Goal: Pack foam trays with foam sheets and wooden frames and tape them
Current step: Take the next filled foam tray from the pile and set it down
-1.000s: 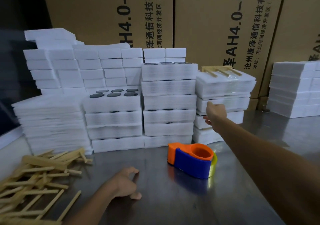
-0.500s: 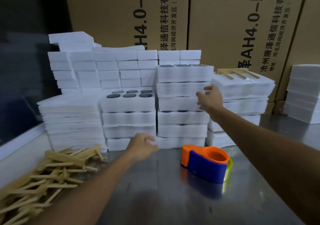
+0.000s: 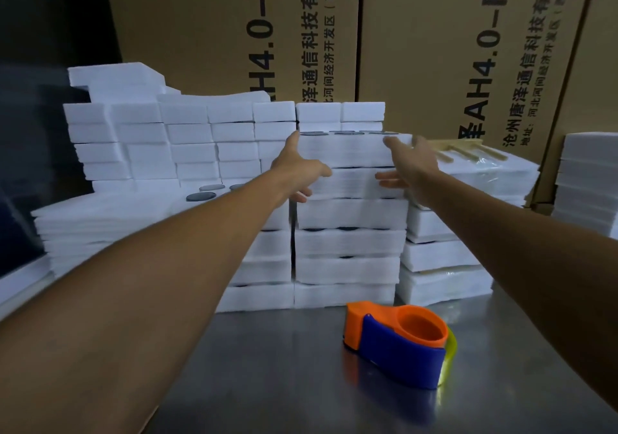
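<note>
Hands [image 3: 354, 169] flanking white, disc-filled foam tray [image 3: 347, 149]

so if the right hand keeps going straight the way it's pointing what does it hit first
Most likely the top foam tray of the middle stack: the right hand sits at its right end, fingers aimed at it. Whether it already touches the tray is unclear.

Bench [image 3: 267, 383]: brushed metal, dull sheen. Foam trays [image 3: 351, 243]: white, matt, soft-looking. Tape dispenser [image 3: 398, 346]: glossy orange and blue plastic. Frame [image 3: 468, 149]: bare pale wood. Cartons [image 3: 418, 49]: matt brown cardboard.
</note>
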Demonstrator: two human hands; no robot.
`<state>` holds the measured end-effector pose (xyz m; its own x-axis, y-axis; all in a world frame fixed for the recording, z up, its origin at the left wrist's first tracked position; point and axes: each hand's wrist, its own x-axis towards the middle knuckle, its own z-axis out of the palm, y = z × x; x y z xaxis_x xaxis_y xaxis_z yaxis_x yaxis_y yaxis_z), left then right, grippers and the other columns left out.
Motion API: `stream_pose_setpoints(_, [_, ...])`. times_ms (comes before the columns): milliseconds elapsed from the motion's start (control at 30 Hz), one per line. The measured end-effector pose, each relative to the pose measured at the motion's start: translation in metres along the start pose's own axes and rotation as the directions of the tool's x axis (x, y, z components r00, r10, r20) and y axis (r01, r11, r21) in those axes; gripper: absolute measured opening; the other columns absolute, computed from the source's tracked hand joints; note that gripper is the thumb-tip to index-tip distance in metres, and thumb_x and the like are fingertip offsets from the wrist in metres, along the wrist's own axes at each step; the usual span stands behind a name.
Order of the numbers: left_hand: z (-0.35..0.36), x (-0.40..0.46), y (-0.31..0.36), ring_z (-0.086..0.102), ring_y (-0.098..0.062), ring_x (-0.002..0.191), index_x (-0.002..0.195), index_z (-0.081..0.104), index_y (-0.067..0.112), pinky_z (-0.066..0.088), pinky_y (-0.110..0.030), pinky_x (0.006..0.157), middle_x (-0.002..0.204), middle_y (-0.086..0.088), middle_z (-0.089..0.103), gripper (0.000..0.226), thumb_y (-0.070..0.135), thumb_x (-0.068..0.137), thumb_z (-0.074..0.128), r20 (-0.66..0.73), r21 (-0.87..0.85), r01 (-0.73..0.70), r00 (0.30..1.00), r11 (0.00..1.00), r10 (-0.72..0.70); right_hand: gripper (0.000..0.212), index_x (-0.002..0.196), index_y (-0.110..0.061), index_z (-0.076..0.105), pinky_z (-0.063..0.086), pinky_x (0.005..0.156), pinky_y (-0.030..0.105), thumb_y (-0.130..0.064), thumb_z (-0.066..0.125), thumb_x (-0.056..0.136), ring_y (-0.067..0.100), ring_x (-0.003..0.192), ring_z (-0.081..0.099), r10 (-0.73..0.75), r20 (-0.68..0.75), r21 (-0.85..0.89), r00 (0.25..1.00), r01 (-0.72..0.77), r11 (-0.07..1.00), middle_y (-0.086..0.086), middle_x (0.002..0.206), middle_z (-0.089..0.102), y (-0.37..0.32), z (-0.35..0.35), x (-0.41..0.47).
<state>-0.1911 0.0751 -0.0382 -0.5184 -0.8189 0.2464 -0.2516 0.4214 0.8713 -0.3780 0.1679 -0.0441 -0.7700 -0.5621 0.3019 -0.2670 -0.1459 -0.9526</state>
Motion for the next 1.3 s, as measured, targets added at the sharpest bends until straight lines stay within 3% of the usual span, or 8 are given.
stream_pose_setpoints(133, [0.005,0.006,-0.003,0.066,-0.02,0.086,0.15,0.02,0.043,0.053,-0.025,0.054,0.103,0.005,0.044,0.086,0.023,0.084,0.072,-0.081,-0.085,-0.015,0.997,0.996,0.008,0.073,0.152,-0.018,0.024,0.063,0.075,0.032,-0.041,0.062,0.094,0.025,0.081,0.074,0.041,0.0,0.026,0.999,-0.041,0.999,0.003,0.123,0.043,-0.004,0.002,0.007])
stream_pose_setpoints(233, [0.005,0.006,-0.006,0.063,-0.02,0.094,0.145,0.027,0.044,0.051,-0.026,0.054,0.109,0.007,0.045,0.08,0.024,0.082,0.071,-0.135,-0.157,-0.025,0.991,0.987,0.004,0.056,0.131,-0.019,0.034,0.061,0.066,0.026,-0.039,0.067,0.091,0.022,0.089,0.069,0.028,-0.028,0.078,0.999,-0.025,0.997,-0.003,0.11,0.047,-0.006,0.003,0.008])
stream_pose_setpoints(400, [-0.004,0.002,-0.004,0.056,-0.015,0.1,0.142,0.036,0.044,0.057,-0.024,0.055,0.124,0.005,0.049,0.077,0.017,0.078,0.068,-0.223,-0.243,-0.091,0.974,0.966,0.036,0.049,0.118,-0.017,0.037,0.06,0.084,0.036,-0.044,0.067,0.091,0.018,0.098,0.058,-0.001,-0.084,0.085,0.996,0.008,0.996,0.001,0.11,0.05,-0.016,0.003,0.008])
stream_pose_setpoints(533, [-0.01,-0.009,0.002,0.06,-0.013,0.087,0.128,0.046,0.041,0.061,-0.028,0.064,0.107,0.006,0.051,0.063,0.012,0.077,0.069,-0.255,-0.31,-0.107,0.966,0.945,0.026,0.048,0.111,-0.016,0.042,0.062,0.074,0.037,-0.057,0.059,0.092,0.015,0.087,0.052,0.086,-0.119,0.185,0.989,-0.063,0.981,-0.005,0.098,0.044,-0.016,0.003,-0.006])
stream_pose_setpoints(667, [-0.02,-0.028,0.002,0.066,-0.02,0.082,0.105,0.048,0.038,0.061,-0.043,0.075,0.095,0.002,0.054,0.04,0.021,0.076,0.069,-0.313,-0.325,-0.104,0.95,0.94,-0.003,0.025,0.087,-0.021,0.042,0.056,0.053,0.031,-0.038,0.057,0.097,0.015,0.082,0.051,0.125,-0.157,0.223,0.98,-0.088,0.971,0.0,0.093,0.047,-0.021,0.005,-0.026])
stream_pose_setpoints(933, [-0.043,-0.085,-0.017,0.064,-0.026,0.084,0.103,0.042,0.023,0.056,-0.038,0.072,0.095,0.006,0.047,0.05,0.048,0.073,0.072,-0.413,-0.414,0.01,0.889,0.91,-0.198,0.021,0.092,-0.02,0.045,0.061,0.067,0.038,-0.034,0.06,0.088,0.016,0.087,0.055,0.055,-0.107,0.187,0.993,-0.034,0.982,-0.001,0.095,0.052,-0.022,0.017,-0.086])
stream_pose_setpoints(1133, [-0.062,-0.129,-0.05,0.065,-0.023,0.085,0.109,0.061,0.007,0.058,-0.033,0.06,0.1,-0.006,0.066,0.041,0.03,0.077,0.073,-0.402,-0.485,0.075,0.866,0.872,-0.298,0.042,0.126,-0.019,0.047,0.058,0.087,0.047,-0.034,0.061,0.089,0.022,0.1,0.06,0.004,-0.032,0.107,0.999,-0.001,0.994,-0.001,0.106,0.056,-0.014,0.026,-0.139])
stream_pose_setpoints(1300, [-0.069,-0.167,-0.086,0.055,-0.016,0.079,0.107,0.049,0.02,0.054,-0.031,0.058,0.091,0.004,0.051,0.029,0.021,0.084,0.067,-0.411,-0.489,0.113,0.844,0.865,-0.343,0.052,0.139,-0.018,0.046,0.053,0.097,0.051,-0.035,0.059,0.092,0.027,0.111,0.059,0.03,0.077,0.027,0.997,-0.033,0.999,0.008,0.127,0.056,0.006,0.031,-0.177])
